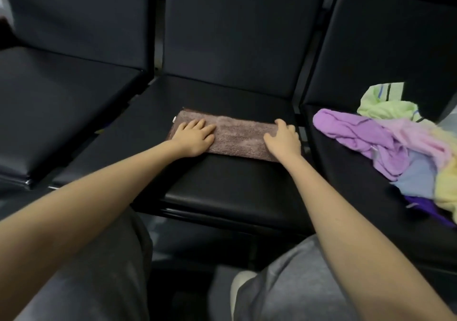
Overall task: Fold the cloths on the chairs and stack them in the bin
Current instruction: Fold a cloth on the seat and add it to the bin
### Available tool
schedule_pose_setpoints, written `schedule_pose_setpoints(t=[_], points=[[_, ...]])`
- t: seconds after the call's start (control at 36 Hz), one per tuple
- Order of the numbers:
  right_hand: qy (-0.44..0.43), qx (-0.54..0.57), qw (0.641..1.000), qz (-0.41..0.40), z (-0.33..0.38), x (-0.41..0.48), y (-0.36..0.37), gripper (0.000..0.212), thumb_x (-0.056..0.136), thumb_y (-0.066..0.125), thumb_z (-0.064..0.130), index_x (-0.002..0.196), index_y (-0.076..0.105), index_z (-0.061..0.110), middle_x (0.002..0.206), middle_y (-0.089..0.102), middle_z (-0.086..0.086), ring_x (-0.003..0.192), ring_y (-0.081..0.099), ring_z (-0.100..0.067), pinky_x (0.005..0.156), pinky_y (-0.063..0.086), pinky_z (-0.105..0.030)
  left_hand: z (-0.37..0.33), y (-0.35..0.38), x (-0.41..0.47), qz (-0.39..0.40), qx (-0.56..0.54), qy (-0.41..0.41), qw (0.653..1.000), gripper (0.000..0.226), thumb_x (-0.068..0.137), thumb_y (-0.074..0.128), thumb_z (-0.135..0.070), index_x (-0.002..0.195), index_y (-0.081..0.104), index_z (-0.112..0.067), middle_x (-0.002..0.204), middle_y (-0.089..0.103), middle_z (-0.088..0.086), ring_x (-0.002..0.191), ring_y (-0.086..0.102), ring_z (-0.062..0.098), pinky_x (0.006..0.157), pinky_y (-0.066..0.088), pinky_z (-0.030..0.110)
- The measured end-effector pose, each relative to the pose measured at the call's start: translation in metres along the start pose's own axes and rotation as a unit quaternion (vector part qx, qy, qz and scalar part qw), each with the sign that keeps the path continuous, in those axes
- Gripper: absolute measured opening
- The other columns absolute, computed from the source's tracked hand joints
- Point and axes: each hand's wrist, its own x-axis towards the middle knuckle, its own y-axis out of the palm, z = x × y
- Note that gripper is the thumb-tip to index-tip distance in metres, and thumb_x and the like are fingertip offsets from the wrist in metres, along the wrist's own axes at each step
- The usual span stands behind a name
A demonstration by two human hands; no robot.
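While palm-down on the brown cloth (237,138), left hand (195,138), right hand (284,140) at its ends, unclenched; bare seat (222,184) beyond.

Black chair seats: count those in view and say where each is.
3. The left seat is at the frame's left. The middle seat holds the brown cloth under the left hand and right hand. The right seat carries the pile of coloured cloths. Others may lie outside the frame.
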Motion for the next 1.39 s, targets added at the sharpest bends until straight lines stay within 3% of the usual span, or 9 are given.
schedule_pose_setpoints(t=[0.33,0.47,0.61,0.72,0.83,0.97,1.11,1.25,1.39], points=[[-0.06,-0.164,0.966,0.192,-0.002,-0.004,0.02,0.056,0.1,0.015,0.053,0.152,0.002,0.036,0.16,-0.009,-0.006,0.147,-0.009,-0.029,0.117,-0.005,-0.042,-0.002,0.0,-0.005,0.049,0.024,-0.053,0.997,0.058,0.096,0.014,-0.061,0.149,0.004,-0.044,0.161,-0.004,0.0,0.147,-0.006,0.03,0.115,-0.009,0.054],[-0.095,-0.152,0.973,0.147,-0.008,0.001,0.021,0.055,0.101,0.019,0.049,0.152,0.012,0.03,0.161,0.002,-0.004,0.147,-0.001,-0.026,0.117,-0.002,-0.042,-0.01,0.0,-0.003,0.028,-0.005,-0.13,0.991,0.061,0.092,0.019,-0.064,0.149,0.009,-0.045,0.161,-0.004,-0.001,0.146,-0.008,0.033,0.112,-0.012,0.059],[-0.203,-0.149,0.968,-0.008,0.013,-0.011,0.021,0.035,0.1,0.034,0.025,0.129,0.05,0.013,0.134,0.048,-0.008,0.127,0.037,-0.027,0.106,0.023,-0.037,-0.017,0.0,0.001,-0.023,-0.081,-0.222,0.971,0.059,0.095,0.027,-0.05,0.15,0.017,-0.033,0.16,0.0,0.01,0.146,-0.007,0.034,0.114,-0.012,0.054],[-0.263,-0.13,0.954,0.054,0.036,-0.028,0.026,0.031,0.096,0.04,0.02,0.125,0.05,0.014,0.128,0.051,-0.007,0.121,0.042,-0.026,0.101,0.028,-0.035,-0.017,-0.016,0.003,-0.034,-0.256,-0.304,0.917,0.057,0.095,0.031,-0.031,0.151,0.022,-0.022,0.159,0.003,0.013,0.147,-0.002,0.029,0.118,-0.002,0.044],[-0.247,-0.169,0.947,0.118,0.037,-0.027,0.037,0.052,0.097,0.037,0.026,0.147,0.026,0.021,0.145,0.037,-0.009,0.134,0.032,-0.027,0.11,0.022,-0.038,-0.026,-0.03,-0.014,0.08,-0.302,-0.209,0.927,0.049,0.096,0.044,-0.036,0.138,0.043,-0.012,0.13,0.05,0.003,0.115,0.049,0.022,0.092,0.042,0.029],[-0.16,-0.147,0.969,0.122,0.023,-0.009,0.032,0.054,0.098,0.033,0.027,0.15,0.019,0.025,0.153,0.026,-0.01,0.139,0.026,-0.03,0.111,0.023,-0.042,-0.026,-0.038,-0.037,0.02,-0.126,-0.102,0.987,0.028,0.092,0.041,-0.024,0.097,0.065,-0.011,0.074,0.067,0.006,0.066,0.061,0.019,0.063,0.049,0.026],[-0.147,-0.077,0.98,0.112,0.012,-0.005,0.022,0.057,0.098,0.044,0.024,0.149,0.02,0.029,0.157,0.01,-0.011,0.14,0.022,-0.035,0.112,0.023,-0.045,-0.007,-0.035,-0.026,-0.066,-0.066,-0.053,0.994,0.032,0.092,0.048,-0.019,0.12,0.062,-0.022,0.122,0.061,0.005,0.109,0.057,0.028,0.088,0.048,0.035],[-0.211,-0.055,0.962,0.167,0.002,-0.006,0.013,0.054,0.093,0.053,0.024,0.142,0.031,0.035,0.157,0.0,-0.004,0.142,0.012,-0.032,0.115,0.019,-0.046,0.02,-0.023,-0.008,-0.07,-0.061,0.008,0.996,0.041,0.094,0.047,-0.018,0.134,0.051,-0.025,0.13,0.048,0.011,0.115,0.05,0.036,0.098,0.043,0.044],[-0.239,-0.07,0.951,0.185,-0.008,-0.006,0.016,0.043,0.095,0.051,0.022,0.136,0.044,0.033,0.158,0.01,-0.004,0.144,0.011,-0.026,0.116,0.015,-0.041,0.03,-0.017,-0.002,-0.059,-0.121,0.046,0.99,0.047,0.09,0.062,-0.021,0.135,0.051,-0.019,0.121,0.053,0.007,0.116,0.052,0.028,0.101,0.038,0.03]])
